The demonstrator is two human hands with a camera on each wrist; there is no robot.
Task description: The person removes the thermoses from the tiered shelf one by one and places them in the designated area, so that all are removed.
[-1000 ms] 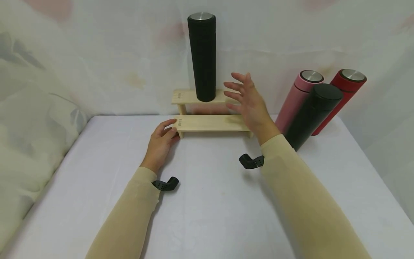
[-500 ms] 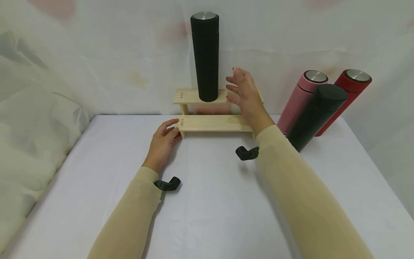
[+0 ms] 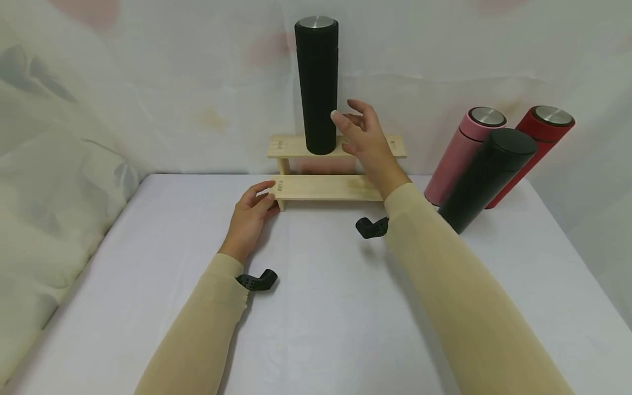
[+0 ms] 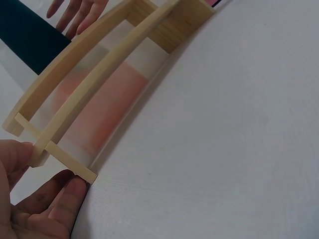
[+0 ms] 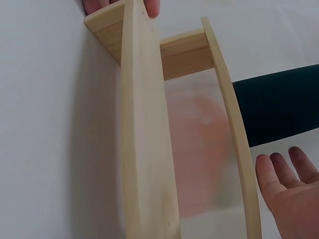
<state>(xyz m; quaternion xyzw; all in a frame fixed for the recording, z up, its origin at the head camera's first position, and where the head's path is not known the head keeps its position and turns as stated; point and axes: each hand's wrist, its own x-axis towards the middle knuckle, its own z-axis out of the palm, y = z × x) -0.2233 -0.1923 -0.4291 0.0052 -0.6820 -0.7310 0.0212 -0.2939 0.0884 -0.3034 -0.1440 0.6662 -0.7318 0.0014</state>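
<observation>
A two-tier wooden stand sits at the back of the white table. On its upper tier a tall black thermos bottle with a steel-topped lid stands upright. My left hand holds the left end of the lower tier; in the left wrist view the thumb lies at the board's edge and curled fingers rest at the leg. My right hand is raised just right of the black bottle, fingers loosely bent and thumb toward it. In the right wrist view its fingers are spread beside the bottle, with a gap showing between.
At the right stand a pink thermos bottle, a second black bottle in front of it, and a red bottle behind. A patterned cloth wall rises behind the table, and a pale fabric bulges at the left.
My right hand has moved left toward the black bottle on the stand, its thumb swinging closer to it. My left hand stays at the stand's end. The view has shifted slightly.
</observation>
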